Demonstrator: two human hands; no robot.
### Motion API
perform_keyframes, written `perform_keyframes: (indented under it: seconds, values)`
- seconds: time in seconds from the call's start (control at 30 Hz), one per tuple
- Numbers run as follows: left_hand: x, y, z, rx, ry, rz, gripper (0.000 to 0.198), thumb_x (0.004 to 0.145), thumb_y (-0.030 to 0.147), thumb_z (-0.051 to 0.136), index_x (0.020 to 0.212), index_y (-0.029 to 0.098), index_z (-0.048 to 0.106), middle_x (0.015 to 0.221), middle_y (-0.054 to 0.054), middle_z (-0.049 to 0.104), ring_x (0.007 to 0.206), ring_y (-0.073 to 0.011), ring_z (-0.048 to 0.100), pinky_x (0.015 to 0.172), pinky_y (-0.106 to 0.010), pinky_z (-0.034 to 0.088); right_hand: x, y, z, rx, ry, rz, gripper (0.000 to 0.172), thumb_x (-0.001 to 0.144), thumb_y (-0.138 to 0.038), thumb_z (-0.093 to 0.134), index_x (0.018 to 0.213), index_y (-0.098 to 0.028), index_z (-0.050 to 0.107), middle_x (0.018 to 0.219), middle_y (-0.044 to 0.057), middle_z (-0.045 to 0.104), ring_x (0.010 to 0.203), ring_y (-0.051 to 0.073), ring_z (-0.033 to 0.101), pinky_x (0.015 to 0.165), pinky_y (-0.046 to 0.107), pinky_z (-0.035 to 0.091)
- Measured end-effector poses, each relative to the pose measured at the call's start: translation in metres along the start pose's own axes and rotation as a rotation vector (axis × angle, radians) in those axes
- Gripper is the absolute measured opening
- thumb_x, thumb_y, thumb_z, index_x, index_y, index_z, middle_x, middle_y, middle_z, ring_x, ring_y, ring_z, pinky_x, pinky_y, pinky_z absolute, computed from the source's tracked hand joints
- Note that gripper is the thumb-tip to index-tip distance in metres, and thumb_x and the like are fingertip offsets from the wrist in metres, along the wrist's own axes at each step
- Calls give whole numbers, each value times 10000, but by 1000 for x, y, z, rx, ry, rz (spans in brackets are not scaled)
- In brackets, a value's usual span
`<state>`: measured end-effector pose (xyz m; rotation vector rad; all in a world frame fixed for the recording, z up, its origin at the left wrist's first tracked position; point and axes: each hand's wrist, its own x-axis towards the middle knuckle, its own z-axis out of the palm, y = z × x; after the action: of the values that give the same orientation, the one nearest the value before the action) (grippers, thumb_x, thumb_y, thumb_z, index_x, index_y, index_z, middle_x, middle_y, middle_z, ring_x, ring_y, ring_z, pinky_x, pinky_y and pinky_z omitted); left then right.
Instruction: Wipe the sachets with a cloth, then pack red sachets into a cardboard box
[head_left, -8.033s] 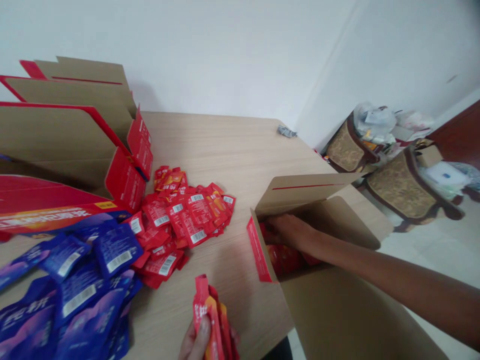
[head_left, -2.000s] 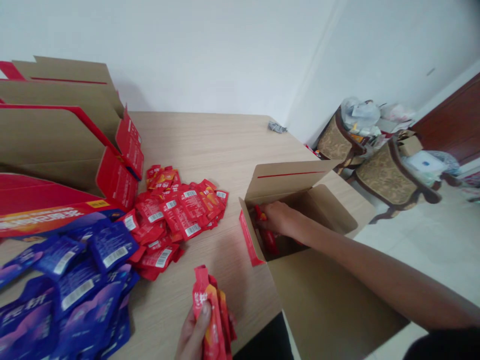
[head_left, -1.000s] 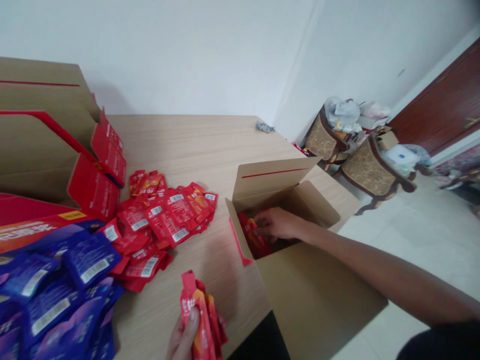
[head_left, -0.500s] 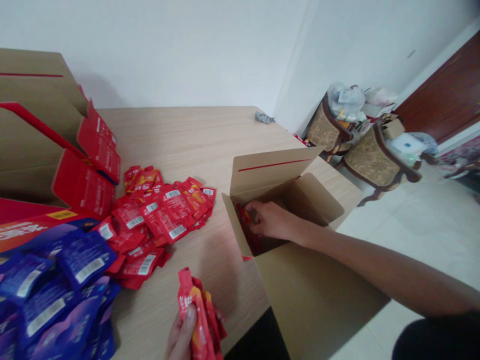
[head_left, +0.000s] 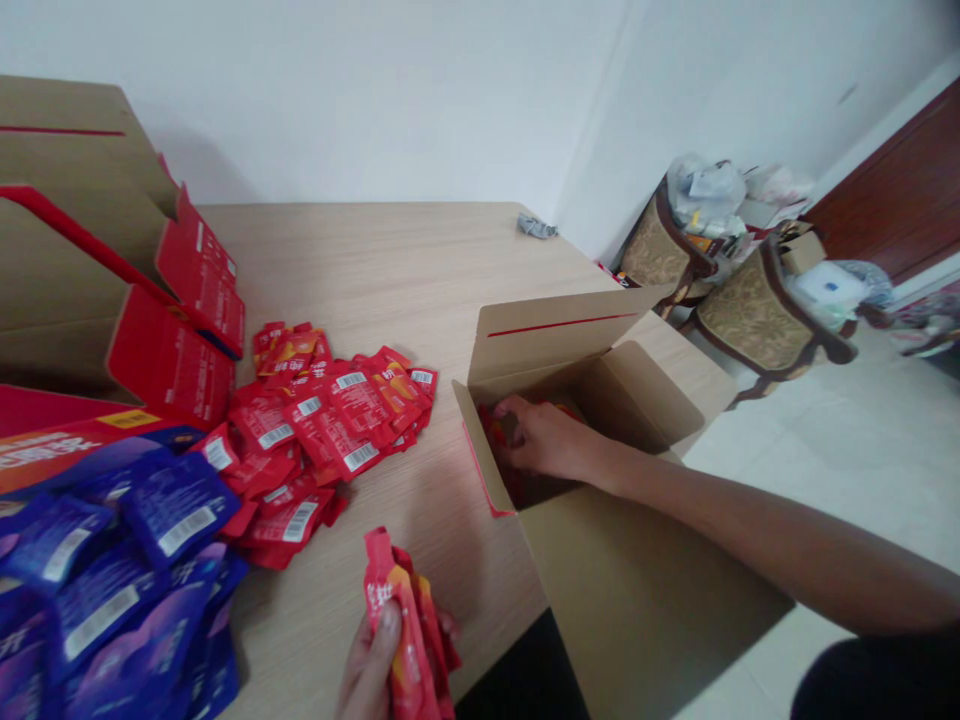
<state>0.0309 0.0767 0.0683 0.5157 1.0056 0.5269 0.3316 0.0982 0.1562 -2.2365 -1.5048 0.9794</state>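
Observation:
My left hand (head_left: 375,660), low in the view, is closed around a small bunch of red sachets (head_left: 409,630) with orange patches, held upright over the table. My right hand (head_left: 551,438) reaches into an open cardboard box (head_left: 645,590). Its thumb and forefinger are curved and apart, close to red sachets (head_left: 491,440) along the box's left wall; its other fingers are partly hidden. A bit of red and orange shows behind the hand inside the box. Left of the box, a pile of red sachets (head_left: 330,420) with barcodes lies spread on the table.
Blue sachets (head_left: 112,580) are heaped at the lower left. Behind them stands a larger open red box (head_left: 180,350). A crumpled grey item (head_left: 537,226) lies at the table's (head_left: 360,260) far corner. Two upholstered chairs (head_left: 754,305) carrying bags stand to the right.
The view has shifted slightly, moving the scene a little to the right. My left hand keeps the sachets. My right hand stays inside the box, its fingers barely moved.

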Motion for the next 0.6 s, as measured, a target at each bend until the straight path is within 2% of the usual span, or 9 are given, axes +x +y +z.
perform_keyframes:
  seconds: [0.17, 0.37, 0.5, 0.6]
  values:
    - [-4, 0, 7, -32, 75, 57, 514, 731, 663, 830, 886, 179, 755, 727, -67, 743, 559, -199, 633, 546, -289, 508, -1, -2, 2, 55, 8, -13, 453, 847, -245, 768, 1258, -189, 584, 740, -22, 730, 594, 154, 679, 595, 247, 427]
    - [-7, -2, 11, -23, 77, 74, 515, 735, 663, 824, 880, 174, 752, 717, -63, 734, 549, -207, 632, 539, -303, 517, -1, 7, 1, 102, -5, -47, 415, 881, -327, 770, 1236, -209, 590, 724, -33, 729, 554, 141, 669, 571, 241, 435]
    - [-5, 0, 5, -36, 62, 46, 513, 681, 634, 876, 888, 180, 760, 726, -61, 741, 559, -206, 634, 545, -300, 519, 1, 15, -1, 127, -4, -33, 440, 860, -450, 799, 1195, -229, 617, 784, -26, 744, 569, 142, 683, 547, 240, 446]
    - [-3, 3, 1, -9, 13, 2, 536, 611, 632, 917, 852, 180, 761, 733, -69, 747, 598, -226, 658, 577, -315, 542, -1, 19, -2, 210, -57, -10, 490, 847, -498, 806, 1218, -246, 609, 848, -23, 755, 547, 132, 676, 533, 237, 464]
